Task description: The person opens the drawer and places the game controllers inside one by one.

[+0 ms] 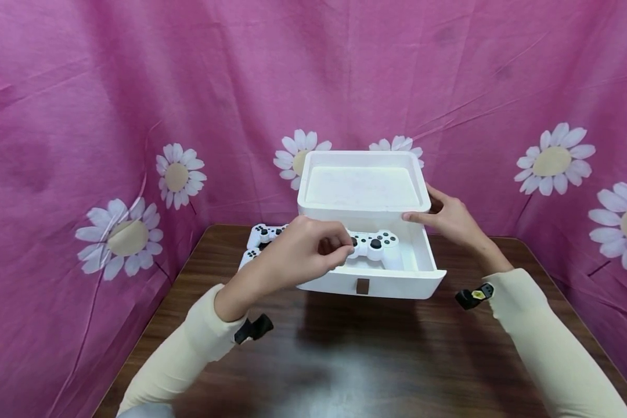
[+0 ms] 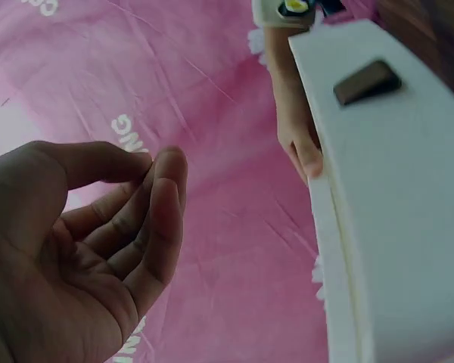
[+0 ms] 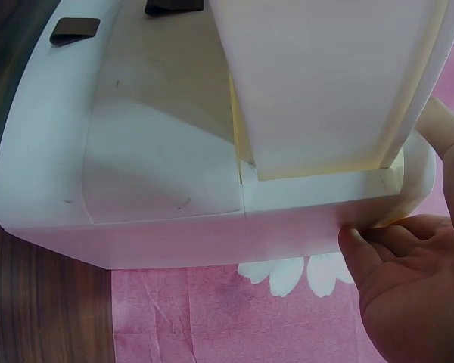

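Note:
A white box point(image 1: 363, 210) has its drawer point(image 1: 402, 287) pulled out at the front, with a white controller point(image 1: 390, 251) inside. My left hand point(image 1: 305, 249) hovers above the drawer's left part, partly covering the controller. In the left wrist view, that hand point(image 2: 98, 242) has curled fingers meeting the thumb, with nothing visible between them. My right hand point(image 1: 451, 222) grips the box's right side, thumb at the front edge. The right wrist view shows the fingers of this hand point(image 3: 412, 280) against the box wall point(image 3: 287, 234).
White controllers point(image 1: 263, 234) lie on the brown table point(image 1: 366, 360) left of the box, partly hidden by my left arm. A shallow tray-like top point(image 1: 363, 183) forms the upper part of the box. Behind hangs a pink cloth point(image 1: 240, 87) with white flowers.

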A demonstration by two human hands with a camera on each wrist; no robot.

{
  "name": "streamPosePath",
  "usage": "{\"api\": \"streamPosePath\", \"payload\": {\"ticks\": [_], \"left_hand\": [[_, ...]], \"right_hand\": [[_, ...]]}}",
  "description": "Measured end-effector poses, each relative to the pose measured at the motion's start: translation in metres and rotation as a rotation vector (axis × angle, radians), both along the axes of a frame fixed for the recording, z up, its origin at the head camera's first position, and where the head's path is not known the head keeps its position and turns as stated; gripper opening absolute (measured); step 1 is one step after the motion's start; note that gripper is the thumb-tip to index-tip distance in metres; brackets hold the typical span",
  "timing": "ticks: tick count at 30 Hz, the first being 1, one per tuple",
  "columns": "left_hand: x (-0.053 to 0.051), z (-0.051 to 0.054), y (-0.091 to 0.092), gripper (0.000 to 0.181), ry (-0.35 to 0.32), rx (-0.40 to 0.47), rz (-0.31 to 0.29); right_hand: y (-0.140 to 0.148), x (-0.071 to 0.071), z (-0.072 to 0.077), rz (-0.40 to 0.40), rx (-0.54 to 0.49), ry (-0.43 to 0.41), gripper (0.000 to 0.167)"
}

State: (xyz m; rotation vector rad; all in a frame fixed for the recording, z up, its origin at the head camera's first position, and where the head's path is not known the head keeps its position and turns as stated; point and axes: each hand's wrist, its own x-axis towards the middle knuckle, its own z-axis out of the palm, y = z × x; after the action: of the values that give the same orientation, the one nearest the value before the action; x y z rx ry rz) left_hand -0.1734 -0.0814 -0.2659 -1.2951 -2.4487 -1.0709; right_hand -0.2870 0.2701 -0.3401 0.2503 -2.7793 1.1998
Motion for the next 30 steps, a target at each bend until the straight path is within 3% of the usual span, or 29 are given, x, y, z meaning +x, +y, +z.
{"api": "streamPosePath", "payload": {"ticks": [8,15,24,30], "left_hand": [[0.018,-0.028,0.003,0.007,-0.174,0.204,0.018],[0.031,-0.057,0.009,0.009,-0.334,0.305,0.031],[0.033,-0.097,0.017,0.009,-0.594,0.35,0.129],[0.031,-0.122,0.02,0.014,-0.692,0.379,0.15]], "right_hand": [[0.001,0.001,0.001,-0.004,0.004,0.006,0.106],[0.001,-0.001,-0.001,0.005,-0.006,0.001,0.106],[0.0,-0.002,-0.001,0.002,-0.008,0.01,0.105],[0.0,-0.001,-0.002,0.009,-0.026,0.006,0.104]]}}
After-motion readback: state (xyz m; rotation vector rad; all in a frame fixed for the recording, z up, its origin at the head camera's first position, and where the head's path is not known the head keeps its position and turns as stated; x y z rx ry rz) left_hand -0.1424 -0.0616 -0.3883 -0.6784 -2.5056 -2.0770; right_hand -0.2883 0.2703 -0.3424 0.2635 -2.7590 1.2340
